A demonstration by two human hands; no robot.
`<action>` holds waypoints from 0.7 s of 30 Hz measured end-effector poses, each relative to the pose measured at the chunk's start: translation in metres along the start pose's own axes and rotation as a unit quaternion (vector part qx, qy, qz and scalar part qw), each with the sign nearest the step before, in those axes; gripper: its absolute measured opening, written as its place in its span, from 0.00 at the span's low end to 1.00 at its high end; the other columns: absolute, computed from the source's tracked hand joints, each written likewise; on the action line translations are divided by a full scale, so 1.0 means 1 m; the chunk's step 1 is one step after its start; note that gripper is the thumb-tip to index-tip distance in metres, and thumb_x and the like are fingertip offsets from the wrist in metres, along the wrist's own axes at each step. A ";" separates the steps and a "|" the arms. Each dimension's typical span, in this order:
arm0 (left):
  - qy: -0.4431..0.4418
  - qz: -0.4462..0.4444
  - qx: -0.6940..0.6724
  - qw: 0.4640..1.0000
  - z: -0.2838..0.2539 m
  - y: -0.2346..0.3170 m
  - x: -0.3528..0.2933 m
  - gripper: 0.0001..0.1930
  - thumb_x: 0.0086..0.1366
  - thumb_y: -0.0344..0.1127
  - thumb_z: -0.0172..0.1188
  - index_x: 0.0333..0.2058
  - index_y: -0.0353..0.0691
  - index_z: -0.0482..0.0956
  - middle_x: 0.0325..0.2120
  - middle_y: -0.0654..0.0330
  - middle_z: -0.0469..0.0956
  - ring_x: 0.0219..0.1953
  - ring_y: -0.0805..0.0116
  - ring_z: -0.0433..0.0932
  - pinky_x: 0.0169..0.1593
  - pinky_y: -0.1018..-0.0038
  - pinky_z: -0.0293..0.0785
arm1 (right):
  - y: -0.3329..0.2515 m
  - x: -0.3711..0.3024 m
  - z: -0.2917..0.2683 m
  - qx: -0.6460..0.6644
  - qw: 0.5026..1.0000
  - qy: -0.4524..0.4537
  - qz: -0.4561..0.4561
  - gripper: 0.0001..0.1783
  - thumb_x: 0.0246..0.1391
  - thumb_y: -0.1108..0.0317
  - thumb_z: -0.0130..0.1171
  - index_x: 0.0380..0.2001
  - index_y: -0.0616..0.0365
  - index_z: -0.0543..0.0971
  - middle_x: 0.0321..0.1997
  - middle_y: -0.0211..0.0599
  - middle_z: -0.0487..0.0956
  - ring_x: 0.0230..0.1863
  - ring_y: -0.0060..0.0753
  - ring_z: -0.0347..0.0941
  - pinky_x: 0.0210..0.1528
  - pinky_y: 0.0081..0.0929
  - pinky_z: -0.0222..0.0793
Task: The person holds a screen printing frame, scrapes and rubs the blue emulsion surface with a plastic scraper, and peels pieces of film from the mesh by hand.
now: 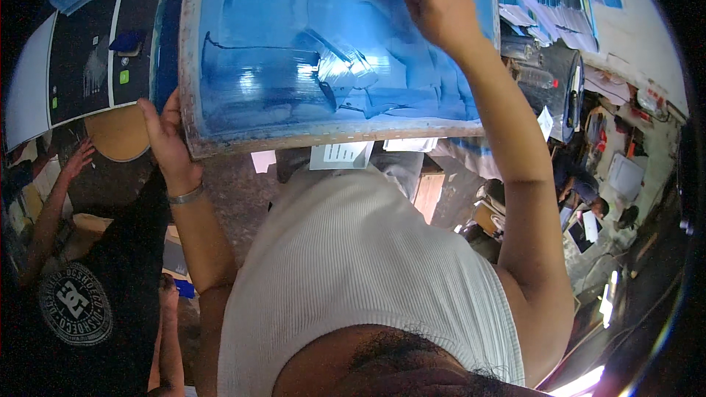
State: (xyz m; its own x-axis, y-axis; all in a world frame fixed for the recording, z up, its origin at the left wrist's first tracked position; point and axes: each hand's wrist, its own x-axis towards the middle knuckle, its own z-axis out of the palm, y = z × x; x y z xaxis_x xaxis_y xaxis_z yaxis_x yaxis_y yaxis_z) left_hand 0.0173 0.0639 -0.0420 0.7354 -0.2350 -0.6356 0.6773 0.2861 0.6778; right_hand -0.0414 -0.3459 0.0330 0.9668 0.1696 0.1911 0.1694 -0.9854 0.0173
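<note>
A screen-printing frame (334,139) with wooden edges and a glossy blue mesh fills the upper middle. At its lower left corner, my left hand (173,148) is closed on the frame's edge, with the thumb up and the fingers partly hidden. My right hand (441,7) is over the upper right of the mesh, its fingers drawn together and pointing left. A small pale patch shows at the fingertips; whether it is a held piece or part of the mesh is unclear. Crumpled clear tape (346,66) sits on the mesh's middle.
Black printed panels (81,59) lie at the left, near a co-worker in a black shirt (88,272). Blue and white sheets (548,0) are stacked at the upper right, above a clear bottle (535,77) with a red cap. Another person (581,184) is farther right.
</note>
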 end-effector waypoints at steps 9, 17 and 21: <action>-0.017 -0.010 -0.023 1.000 -0.006 -0.002 -0.001 0.43 0.71 0.69 0.32 0.59 0.31 0.72 0.50 0.55 0.80 0.51 0.62 0.78 0.57 0.68 0.72 | 0.023 0.004 -0.038 0.024 0.993 -0.031 0.112 0.17 0.56 0.75 0.58 0.47 0.45 0.83 0.44 0.38 0.83 0.40 0.47 0.80 0.42 0.33 0.77; -0.070 0.008 -0.012 0.997 -0.002 -0.002 0.003 0.42 0.70 0.70 0.34 0.57 0.34 0.74 0.50 0.56 0.80 0.50 0.61 0.78 0.57 0.67 0.71 | 0.074 0.050 -0.038 0.190 0.969 0.005 0.159 0.13 0.52 0.76 0.58 0.42 0.63 0.81 0.40 0.52 0.83 0.41 0.48 0.81 0.45 0.35 0.74; 0.040 -0.022 -0.019 0.999 0.011 0.003 -0.006 0.46 0.70 0.71 0.31 0.58 0.28 0.71 0.50 0.51 0.79 0.51 0.62 0.77 0.56 0.69 0.71 | 0.077 0.049 -0.045 0.174 0.971 -0.034 0.160 0.13 0.51 0.76 0.58 0.41 0.66 0.81 0.37 0.49 0.84 0.37 0.36 0.81 0.42 0.33 0.75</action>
State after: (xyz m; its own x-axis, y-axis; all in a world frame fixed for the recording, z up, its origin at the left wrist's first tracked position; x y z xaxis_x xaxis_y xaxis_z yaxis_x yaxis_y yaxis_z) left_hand 0.0151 0.0555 -0.0321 0.6997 -0.1728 -0.6932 0.7064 0.3125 0.6351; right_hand 0.0100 -0.4139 0.0873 0.9891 -0.1315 0.0667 -0.0982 -0.9250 -0.3671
